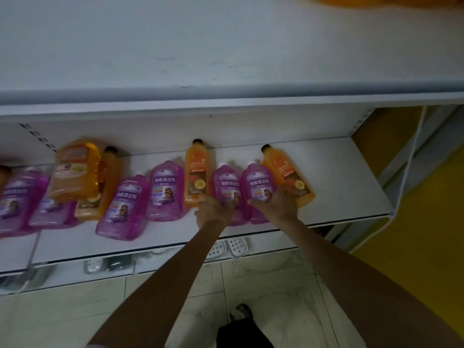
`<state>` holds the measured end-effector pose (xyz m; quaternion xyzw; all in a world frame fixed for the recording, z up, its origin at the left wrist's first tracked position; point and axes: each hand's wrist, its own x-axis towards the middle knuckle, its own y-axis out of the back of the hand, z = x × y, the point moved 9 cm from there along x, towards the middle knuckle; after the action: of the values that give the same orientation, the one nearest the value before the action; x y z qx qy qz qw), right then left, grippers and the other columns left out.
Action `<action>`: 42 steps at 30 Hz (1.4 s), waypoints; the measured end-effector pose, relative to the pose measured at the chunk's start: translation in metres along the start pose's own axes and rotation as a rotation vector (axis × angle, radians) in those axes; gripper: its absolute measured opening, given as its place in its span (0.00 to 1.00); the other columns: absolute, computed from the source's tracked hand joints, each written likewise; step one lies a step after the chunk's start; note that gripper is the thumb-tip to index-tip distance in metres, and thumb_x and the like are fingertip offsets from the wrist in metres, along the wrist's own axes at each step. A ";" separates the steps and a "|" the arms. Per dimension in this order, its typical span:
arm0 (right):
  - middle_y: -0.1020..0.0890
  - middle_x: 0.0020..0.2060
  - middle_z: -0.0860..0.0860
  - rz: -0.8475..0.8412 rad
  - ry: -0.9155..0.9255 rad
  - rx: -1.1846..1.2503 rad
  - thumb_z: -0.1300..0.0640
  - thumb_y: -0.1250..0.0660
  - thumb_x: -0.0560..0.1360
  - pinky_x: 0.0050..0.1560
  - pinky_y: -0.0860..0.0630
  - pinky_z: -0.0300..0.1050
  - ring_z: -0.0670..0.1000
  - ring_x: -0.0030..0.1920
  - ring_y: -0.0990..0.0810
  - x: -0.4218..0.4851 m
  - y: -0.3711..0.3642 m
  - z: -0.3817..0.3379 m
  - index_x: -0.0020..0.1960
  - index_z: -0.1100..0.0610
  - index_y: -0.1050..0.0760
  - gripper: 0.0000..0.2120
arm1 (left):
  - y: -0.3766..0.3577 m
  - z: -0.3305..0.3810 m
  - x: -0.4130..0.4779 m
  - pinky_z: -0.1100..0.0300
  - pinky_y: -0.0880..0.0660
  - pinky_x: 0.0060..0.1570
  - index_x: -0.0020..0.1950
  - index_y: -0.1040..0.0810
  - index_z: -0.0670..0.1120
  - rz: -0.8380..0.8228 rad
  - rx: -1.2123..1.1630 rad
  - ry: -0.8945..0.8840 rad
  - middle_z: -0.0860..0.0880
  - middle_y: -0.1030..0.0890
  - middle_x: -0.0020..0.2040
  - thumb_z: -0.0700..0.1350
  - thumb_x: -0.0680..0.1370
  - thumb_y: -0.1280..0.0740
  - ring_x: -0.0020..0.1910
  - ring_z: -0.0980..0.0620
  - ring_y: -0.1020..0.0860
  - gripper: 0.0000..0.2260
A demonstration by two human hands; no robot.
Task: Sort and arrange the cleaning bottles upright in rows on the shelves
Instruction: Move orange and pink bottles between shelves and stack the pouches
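Purple and orange plastic cleaning bottles are lying mixed along a white metal shelf (339, 187), caps pointing toward its back panel, as a person is reaching in with both hands. The left hand (213, 209) is lying over the lower end of a translucent purple bottle with a white cap (227, 189), just beside a slim orange bottle with a black cap (197, 174). The right hand (275, 204) is covering the lower end of a neighbouring purple bottle (258, 187) and stretching toward a tilted orange bottle (288, 177) at the end of the line. Dim, soft footage is hiding whether either hand is closing in a grip or only resting with bent fingers.

The job is looking barely begun. No bottle appears to be standing upright, and the two colours are alternating rather than sitting in sorted rows. Farther left, a large amber jug (75, 169) is riding on top of other bottles, and a skewed purple bottle (123, 207) is jutting toward the shelf's front edge. Open shelf is showing at the right end, where upright rows could be starting.
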<state>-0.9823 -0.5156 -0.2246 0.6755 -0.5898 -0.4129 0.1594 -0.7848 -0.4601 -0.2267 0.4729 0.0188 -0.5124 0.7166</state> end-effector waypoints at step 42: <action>0.21 0.51 0.52 -0.854 1.033 -0.081 0.44 0.20 0.57 0.49 0.20 0.49 0.52 0.48 0.21 -0.521 -0.496 -0.599 0.60 0.56 0.31 0.38 | 0.610 -0.600 -0.327 0.58 0.22 0.38 0.60 0.26 0.43 1.090 -0.923 0.285 0.44 0.19 0.52 0.59 0.56 0.24 0.46 0.48 0.19 0.37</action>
<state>-0.1870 -0.0689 -0.0163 0.9538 -0.1029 -0.0850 0.2691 -0.2061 0.2092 0.0112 0.1268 0.0881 0.0443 0.9870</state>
